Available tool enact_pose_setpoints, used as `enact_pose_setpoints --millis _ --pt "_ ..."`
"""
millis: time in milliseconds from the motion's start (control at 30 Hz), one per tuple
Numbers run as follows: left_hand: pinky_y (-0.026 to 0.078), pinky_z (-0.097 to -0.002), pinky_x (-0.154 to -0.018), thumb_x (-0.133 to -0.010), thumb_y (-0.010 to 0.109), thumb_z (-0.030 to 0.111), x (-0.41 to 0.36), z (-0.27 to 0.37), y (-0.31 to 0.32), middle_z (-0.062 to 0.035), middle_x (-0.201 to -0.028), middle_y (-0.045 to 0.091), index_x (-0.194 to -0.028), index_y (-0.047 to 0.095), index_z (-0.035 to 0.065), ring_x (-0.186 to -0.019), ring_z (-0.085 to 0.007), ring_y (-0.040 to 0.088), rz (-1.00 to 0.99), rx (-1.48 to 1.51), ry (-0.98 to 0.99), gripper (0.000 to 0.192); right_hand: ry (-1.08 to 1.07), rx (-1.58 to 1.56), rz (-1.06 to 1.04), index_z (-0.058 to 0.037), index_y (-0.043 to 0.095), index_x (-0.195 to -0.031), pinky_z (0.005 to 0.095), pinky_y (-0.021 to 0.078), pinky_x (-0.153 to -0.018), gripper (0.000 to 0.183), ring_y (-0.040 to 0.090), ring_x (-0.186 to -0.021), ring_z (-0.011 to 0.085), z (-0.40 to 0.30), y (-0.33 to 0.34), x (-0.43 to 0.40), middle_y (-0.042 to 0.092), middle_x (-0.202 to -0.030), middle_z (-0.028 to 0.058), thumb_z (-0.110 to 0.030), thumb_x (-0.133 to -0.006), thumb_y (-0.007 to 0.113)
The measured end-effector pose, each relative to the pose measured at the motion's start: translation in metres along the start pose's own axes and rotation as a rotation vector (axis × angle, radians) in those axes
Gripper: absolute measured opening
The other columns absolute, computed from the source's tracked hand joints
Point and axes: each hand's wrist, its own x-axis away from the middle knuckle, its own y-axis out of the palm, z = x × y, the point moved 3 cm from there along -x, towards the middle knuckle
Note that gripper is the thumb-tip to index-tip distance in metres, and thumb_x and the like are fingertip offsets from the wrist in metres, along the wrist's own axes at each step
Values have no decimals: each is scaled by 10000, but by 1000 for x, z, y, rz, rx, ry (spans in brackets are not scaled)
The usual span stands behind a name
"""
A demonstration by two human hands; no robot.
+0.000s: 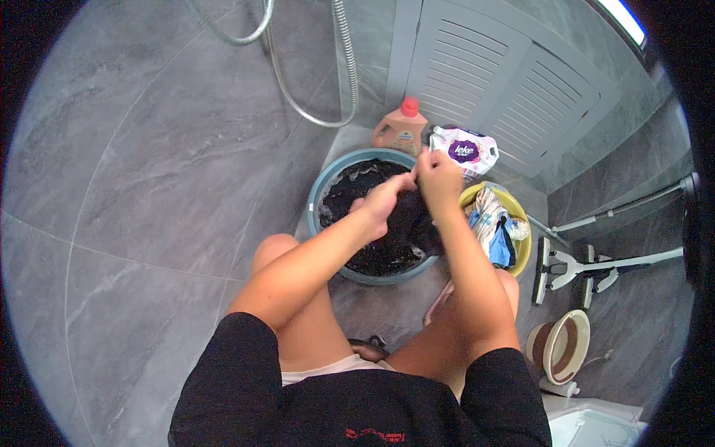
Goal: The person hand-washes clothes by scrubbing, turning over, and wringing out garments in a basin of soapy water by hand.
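Note:
In front of me a round blue-grey plastic basin (316, 184) holds dark wet cloth (397, 226) and some suds. My left hand (382, 204) is over the cloth, its fingers stretched towards the other hand; whether they grip any fabric is hidden. Curled above the basin's right rim is my right hand (439, 177), shut on a raised part of the dark cloth, which hangs across that rim. The two hands are close together at the fingertips.
Behind the basin stand a pink detergent bottle (399, 131) with a red cap and a white-purple pouch (466, 151). A yellow basin (523, 251) with clothes (494, 226) is at right, near a squeegee-like mop head (564, 270) and brown-cream buckets (567, 346). A metal shower hose (349, 67) hangs above.

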Motion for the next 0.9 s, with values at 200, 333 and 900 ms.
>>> enact_pose_setpoints --millis 200,333,900 --pt "402 -300 -832 -888 494 410 -18 12 -61 -30 -957 640 -978 626 71 -886 -132 564 100 -138 79 375 -469 -151 -86 -56 580 -617 374 469 -516 244 588 -544 303 -34 21 45 587 -595 115 -220 -795 610" --pt "448 -310 -792 -873 503 373 -27 5 -62 -53 -949 642 -972 623 94 -852 -162 592 288 -120 49 320 -625 -9 -99 -57 581 -617 367 474 -511 209 590 -554 309 -35 24 50 571 -586 116 -204 -753 643" --pt "361 -253 -885 -886 487 354 -12 -3 -26 -42 -967 634 -903 637 68 -935 -126 548 88 -171 40 324 61 -132 -29 -43 633 -684 406 477 -571 287 610 -601 328 21 8 -3 627 -671 146 -288 -826 590"
